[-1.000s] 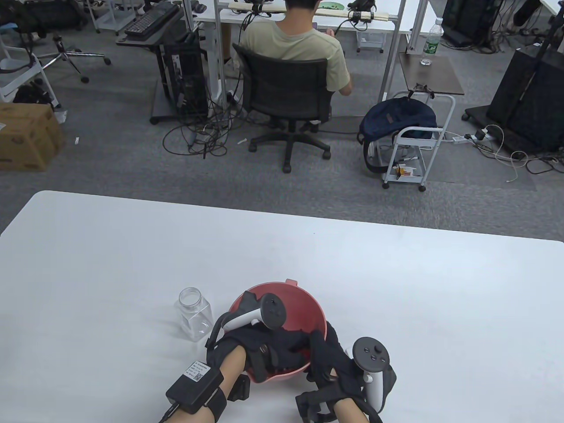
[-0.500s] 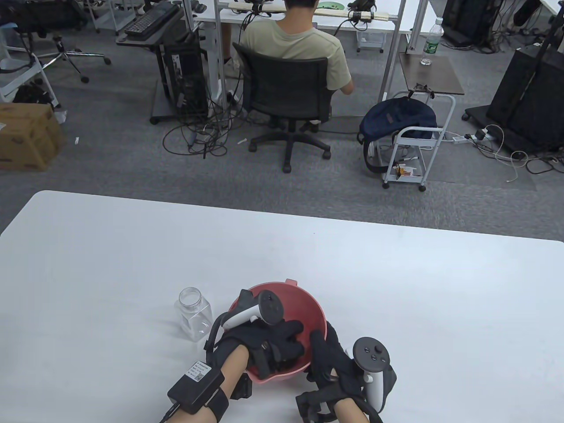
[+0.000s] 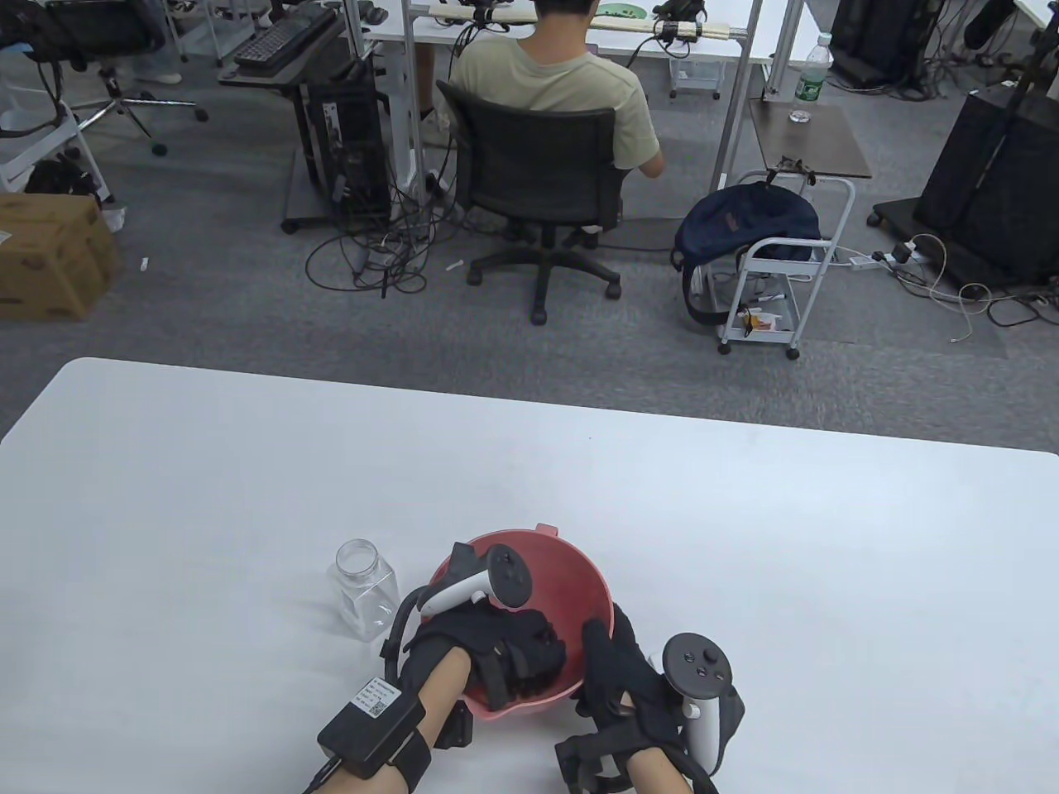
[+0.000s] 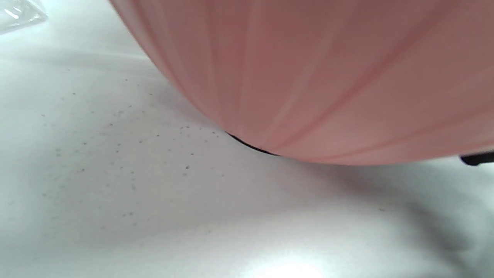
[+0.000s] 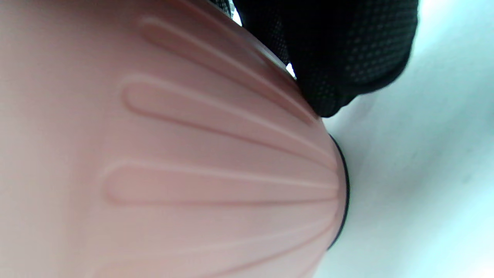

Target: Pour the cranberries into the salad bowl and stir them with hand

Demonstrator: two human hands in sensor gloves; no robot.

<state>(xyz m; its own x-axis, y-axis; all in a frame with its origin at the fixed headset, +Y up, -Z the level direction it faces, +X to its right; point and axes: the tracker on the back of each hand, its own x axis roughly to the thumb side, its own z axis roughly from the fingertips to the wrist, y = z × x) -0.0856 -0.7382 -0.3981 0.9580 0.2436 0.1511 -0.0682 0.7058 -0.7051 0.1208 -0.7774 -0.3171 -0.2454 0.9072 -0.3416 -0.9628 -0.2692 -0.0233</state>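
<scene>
Your left hand (image 3: 505, 653) is down inside the pink salad bowl (image 3: 579, 571), which sits on the white table (image 3: 745, 579) near its front edge; the gloved fingers are curled in toward the bottom of the bowl, and from the table view it looks as if they are bunched over the contents, though the glove hides whether they actually pinch anything. The cranberries (image 3: 542, 693) show only as a dark reddish patch under your fingers, too covered to make out clearly. Your right hand (image 3: 616, 662) holds the bowl's near right side, thumb over the rim and palm against the outer wall; in the right wrist view the gloved fingers (image 5: 339, 58) press against the ribbed pink wall (image 5: 173, 154). The left wrist view shows only the bowl's outer curve (image 4: 328, 77) resting on the table. A clear, open plastic jar (image 3: 364, 589) stands upright just left of the bowl, apart from both hands.
</scene>
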